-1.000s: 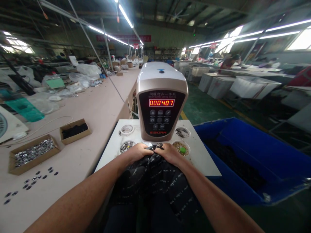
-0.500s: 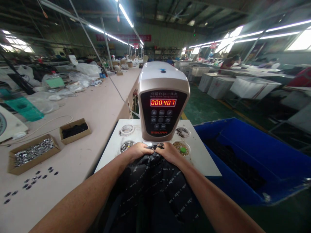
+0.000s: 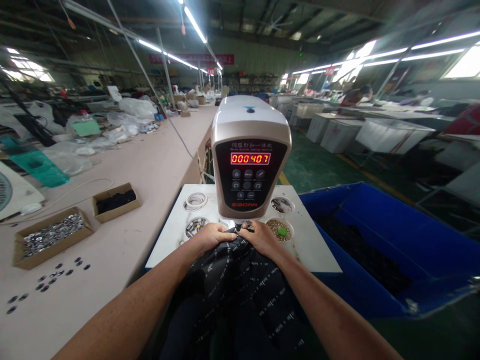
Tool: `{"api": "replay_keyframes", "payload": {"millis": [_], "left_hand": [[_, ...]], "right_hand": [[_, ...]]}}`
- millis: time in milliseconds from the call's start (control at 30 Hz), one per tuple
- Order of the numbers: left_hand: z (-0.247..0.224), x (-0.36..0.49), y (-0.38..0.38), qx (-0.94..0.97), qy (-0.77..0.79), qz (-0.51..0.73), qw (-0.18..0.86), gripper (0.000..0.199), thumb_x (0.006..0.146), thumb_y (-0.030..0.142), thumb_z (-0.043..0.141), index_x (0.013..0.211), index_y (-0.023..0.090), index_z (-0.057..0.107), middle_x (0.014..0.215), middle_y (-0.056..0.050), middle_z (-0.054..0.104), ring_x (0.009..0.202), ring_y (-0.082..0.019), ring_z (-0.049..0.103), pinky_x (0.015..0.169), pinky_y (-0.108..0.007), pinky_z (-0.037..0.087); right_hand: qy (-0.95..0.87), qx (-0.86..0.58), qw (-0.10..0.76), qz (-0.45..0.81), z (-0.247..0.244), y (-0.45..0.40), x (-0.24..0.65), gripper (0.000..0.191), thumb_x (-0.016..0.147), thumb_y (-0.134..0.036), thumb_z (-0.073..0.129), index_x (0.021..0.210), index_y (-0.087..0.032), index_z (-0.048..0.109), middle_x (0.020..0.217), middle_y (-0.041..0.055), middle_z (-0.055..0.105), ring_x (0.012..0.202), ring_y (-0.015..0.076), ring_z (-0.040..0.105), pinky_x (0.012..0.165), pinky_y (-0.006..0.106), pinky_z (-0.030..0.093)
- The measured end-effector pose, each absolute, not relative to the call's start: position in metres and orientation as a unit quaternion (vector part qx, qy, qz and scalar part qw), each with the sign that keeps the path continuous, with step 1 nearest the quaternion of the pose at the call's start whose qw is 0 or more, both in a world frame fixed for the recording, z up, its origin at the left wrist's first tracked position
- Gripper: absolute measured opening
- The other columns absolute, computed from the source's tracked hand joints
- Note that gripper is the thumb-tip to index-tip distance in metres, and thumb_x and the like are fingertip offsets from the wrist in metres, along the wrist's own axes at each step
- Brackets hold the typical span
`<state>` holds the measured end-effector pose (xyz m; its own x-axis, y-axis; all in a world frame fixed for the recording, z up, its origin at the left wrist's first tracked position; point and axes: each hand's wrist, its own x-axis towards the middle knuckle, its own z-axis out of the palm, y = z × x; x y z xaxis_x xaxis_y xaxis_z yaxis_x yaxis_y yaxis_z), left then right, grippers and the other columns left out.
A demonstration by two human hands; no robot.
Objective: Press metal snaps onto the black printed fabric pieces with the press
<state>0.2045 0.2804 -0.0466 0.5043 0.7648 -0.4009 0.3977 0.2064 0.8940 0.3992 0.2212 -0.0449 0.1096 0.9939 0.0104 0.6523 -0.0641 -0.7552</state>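
A button machine [image 3: 250, 175] with a lit panel reading 000407 stands straight ahead on a white tabletop [image 3: 165, 250]. Under its head, both my hands grip the edge of a black garment [image 3: 232, 270] with rows of small white print. My left hand [image 3: 212, 237] pinches the cloth on the left of the machine's dark tip, thumb on top. On the right of the tip, my right hand [image 3: 259, 236] holds the same edge between thumb and fingers. The garment hangs down toward me over the table's front. Whether a button or snap sits under the tip is hidden.
Left, a long table [image 3: 123, 240] bears a carton of metal rings [image 3: 56, 235], a carton of black pieces [image 3: 116, 201] and several loose round parts. Round wells in the tabletop hold small parts, one with a green cap [image 3: 282, 232]. A blue bin [image 3: 423, 225] with dark cloth stands right.
The cloth edge between my hands has shifted slightly, and the machine's dark tip now shows between my thumbs. Both hands keep their hold, and the counter still reads 000407.
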Motion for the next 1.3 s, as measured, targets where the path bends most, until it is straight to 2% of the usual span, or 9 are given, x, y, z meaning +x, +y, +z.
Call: {"api": "replay_keyframes", "payload": {"millis": [200, 333, 533, 767, 933, 1133, 1300], "left_hand": [[-0.056, 0.202, 0.275, 0.636, 0.466, 0.195, 0.584, 0.047, 0.063, 0.057, 0.075, 0.083, 0.015, 0.069, 0.073, -0.002, 0.069, 0.070, -0.019, 0.059, 0.070, -0.031, 0.043], [-0.058, 0.202, 0.271, 0.654, 0.473, 0.224, 0.546, 0.044, 0.069, 0.052, 0.070, 0.092, 0.015, 0.069, 0.083, -0.004, 0.072, 0.079, -0.022, 0.062, 0.073, -0.031, 0.043], [-0.057, 0.206, 0.270, 0.647, 0.485, 0.232, 0.541, 0.039, 0.067, 0.048, 0.070, 0.088, 0.016, 0.068, 0.077, -0.003, 0.070, 0.074, -0.021, 0.061, 0.069, -0.031, 0.043], [-0.060, 0.207, 0.271, 0.625, 0.495, 0.234, 0.557, 0.041, 0.065, 0.049, 0.072, 0.089, 0.016, 0.066, 0.069, 0.000, 0.065, 0.065, -0.018, 0.058, 0.064, -0.029, 0.042], [-0.061, 0.206, 0.270, 0.626, 0.491, 0.239, 0.557, 0.038, 0.067, 0.047, 0.072, 0.089, 0.017, 0.067, 0.078, -0.002, 0.071, 0.074, -0.021, 0.064, 0.068, -0.030, 0.046], [-0.069, 0.204, 0.271, 0.630, 0.485, 0.241, 0.556, 0.049, 0.067, 0.057, 0.073, 0.092, 0.015, 0.069, 0.078, -0.004, 0.073, 0.077, -0.024, 0.067, 0.072, -0.032, 0.050], [-0.062, 0.202, 0.269, 0.659, 0.499, 0.253, 0.503, 0.049, 0.069, 0.058, 0.071, 0.092, 0.015, 0.071, 0.086, -0.009, 0.075, 0.085, -0.028, 0.070, 0.081, -0.039, 0.054]], "right_hand": [[-0.605, -0.681, 0.324, 0.257, -0.051, 0.220, 0.397, 0.017, 0.084, -0.037, 0.066, 0.087, -0.021, 0.071, 0.085, 0.0021, 0.075, 0.081, 0.0205, 0.066, 0.073, 0.027, 0.043], [-0.617, -0.671, 0.328, 0.248, -0.055, 0.219, 0.398, 0.019, 0.088, -0.038, 0.063, 0.087, -0.021, 0.071, 0.085, 0.0022, 0.075, 0.082, 0.0204, 0.066, 0.075, 0.027, 0.042], [-0.618, -0.681, 0.322, 0.223, -0.062, 0.218, 0.399, 0.024, 0.095, -0.039, 0.056, 0.092, -0.020, 0.071, 0.092, 0.0059, 0.076, 0.087, 0.0216, 0.068, 0.076, 0.028, 0.042], [-0.615, -0.707, 0.293, 0.187, -0.069, 0.221, 0.398, 0.021, 0.096, -0.037, 0.056, 0.101, -0.021, 0.069, 0.098, 0.0082, 0.077, 0.095, 0.0240, 0.070, 0.077, 0.028, 0.042], [-0.614, -0.712, 0.285, 0.188, -0.069, 0.222, 0.397, 0.020, 0.097, -0.036, 0.055, 0.099, -0.021, 0.068, 0.099, 0.0088, 0.077, 0.096, 0.0244, 0.069, 0.076, 0.029, 0.041], [-0.608, -0.712, 0.288, 0.200, -0.070, 0.221, 0.397, 0.020, 0.095, -0.037, 0.057, 0.098, -0.021, 0.068, 0.099, 0.0089, 0.076, 0.096, 0.0251, 0.068, 0.076, 0.030, 0.040], [-0.602, -0.696, 0.319, 0.226, -0.063, 0.223, 0.394, 0.020, 0.093, -0.036, 0.060, 0.093, -0.019, 0.070, 0.097, 0.0079, 0.076, 0.092, 0.0232, 0.068, 0.077, 0.029, 0.042]]}}
